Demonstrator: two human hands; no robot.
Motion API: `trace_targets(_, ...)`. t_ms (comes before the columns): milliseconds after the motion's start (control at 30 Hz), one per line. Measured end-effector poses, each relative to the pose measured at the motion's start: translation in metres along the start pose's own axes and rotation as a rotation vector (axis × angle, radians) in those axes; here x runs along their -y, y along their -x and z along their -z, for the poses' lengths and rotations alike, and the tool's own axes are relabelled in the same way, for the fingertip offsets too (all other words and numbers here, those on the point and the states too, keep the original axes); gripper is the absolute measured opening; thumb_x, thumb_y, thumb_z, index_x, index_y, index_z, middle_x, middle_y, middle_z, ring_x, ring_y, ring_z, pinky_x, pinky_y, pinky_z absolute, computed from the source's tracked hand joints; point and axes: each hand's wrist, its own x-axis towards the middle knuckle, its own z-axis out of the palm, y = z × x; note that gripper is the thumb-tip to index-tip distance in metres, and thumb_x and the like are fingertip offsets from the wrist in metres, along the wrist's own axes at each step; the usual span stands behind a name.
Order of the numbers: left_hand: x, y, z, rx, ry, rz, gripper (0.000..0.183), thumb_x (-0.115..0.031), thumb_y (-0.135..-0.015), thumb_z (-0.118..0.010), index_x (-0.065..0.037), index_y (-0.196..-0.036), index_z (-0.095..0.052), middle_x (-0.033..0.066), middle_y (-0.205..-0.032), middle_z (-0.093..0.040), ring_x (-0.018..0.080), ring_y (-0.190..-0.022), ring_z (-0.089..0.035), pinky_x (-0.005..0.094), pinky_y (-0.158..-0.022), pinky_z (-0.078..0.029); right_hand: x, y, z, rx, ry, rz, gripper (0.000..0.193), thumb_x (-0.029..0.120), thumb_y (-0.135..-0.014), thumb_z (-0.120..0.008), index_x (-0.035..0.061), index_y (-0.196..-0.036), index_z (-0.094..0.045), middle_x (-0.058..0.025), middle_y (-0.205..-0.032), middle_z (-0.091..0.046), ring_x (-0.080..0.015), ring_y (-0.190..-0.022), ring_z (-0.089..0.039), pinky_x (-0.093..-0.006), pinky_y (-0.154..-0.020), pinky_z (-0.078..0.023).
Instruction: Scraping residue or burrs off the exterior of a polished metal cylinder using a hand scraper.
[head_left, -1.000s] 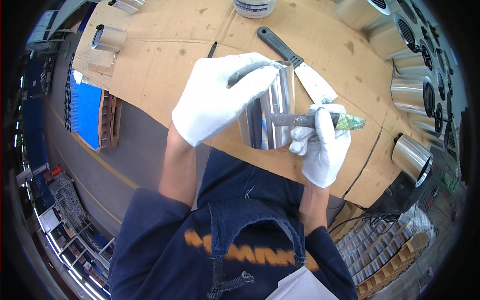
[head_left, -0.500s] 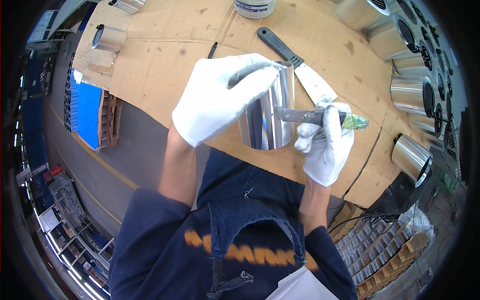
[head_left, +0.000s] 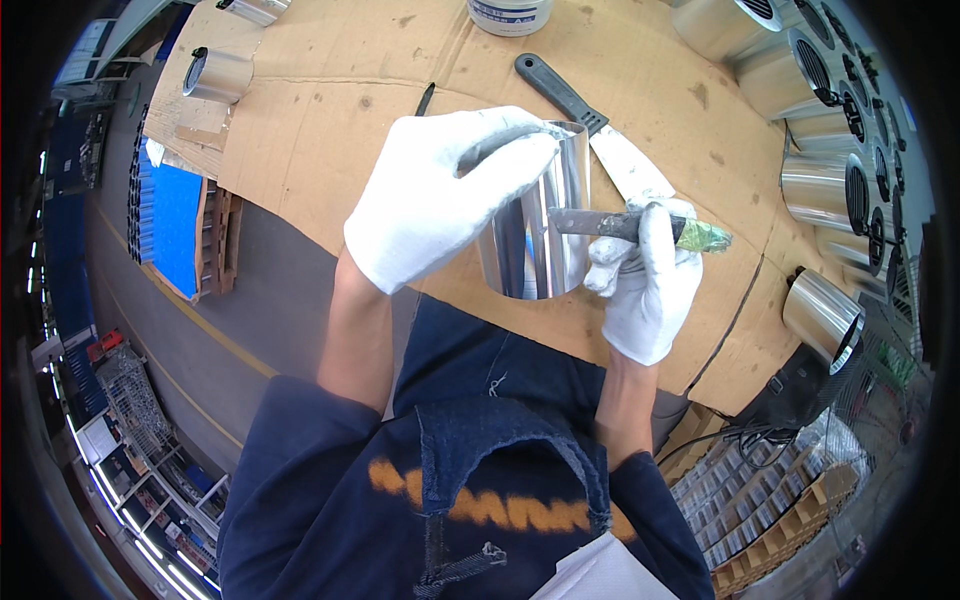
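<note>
Head view, bench side: over the half second, the white-gloved right hand (head_left: 652,285) shifts slightly left and up, closed round a slim grey-bladed tool with a green-wrapped end (head_left: 610,226), its tip overlapping a shiny silver metal cylinder (head_left: 558,265); contact can't be told. White-gloved left hand (head_left: 445,200) stays put, thumb and fingers pinched on the cylinder's upper rim, holding it over brown cardboard (head_left: 330,130) near the front edge. Cylinder looks unmoved, so I judge the work remains at its wall, the black-handled putty knife (head_left: 597,122) lying unused just beyond.
</note>
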Motion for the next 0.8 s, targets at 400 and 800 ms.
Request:
trace_targets(400, 0.005, -0.001, -0.003, -0.058, -0.039, -0.076, 0.026, -0.020, -0.089, -0.059, 0.003, -0.101, -0.065, 0.0119, -0.078, -0.066, 0.0144, -0.066, -0.060, 0.0253, -0.062, -0.049, 0.004, 0.001, -0.008, 0.021, 0.004, 0.041, 0.017, 0.013, -0.093, -0.054, -0.0020, -0.101, -0.053, -0.0111, -0.068, -0.060, -0.0153, -0.048, -0.058, -0.0221, -0.038, -0.044)
trace_targets(800, 0.023, -0.009, 0.005, -0.090, 0.246, -0.003, 0.036, -0.031, -0.091, -0.053, 0.003, -0.099, -0.065, 0.0051, -0.082, -0.065, 0.0121, -0.082, -0.055, 0.0271, -0.082, -0.043, 0.003, 0.014, 0.027, -0.048, -0.125, 0.245, 0.027, 0.030, -0.100, -0.041, 0.0073, -0.112, -0.051, -0.0107, -0.068, -0.058, -0.0160, -0.051, -0.054, -0.0222, -0.037, -0.038)
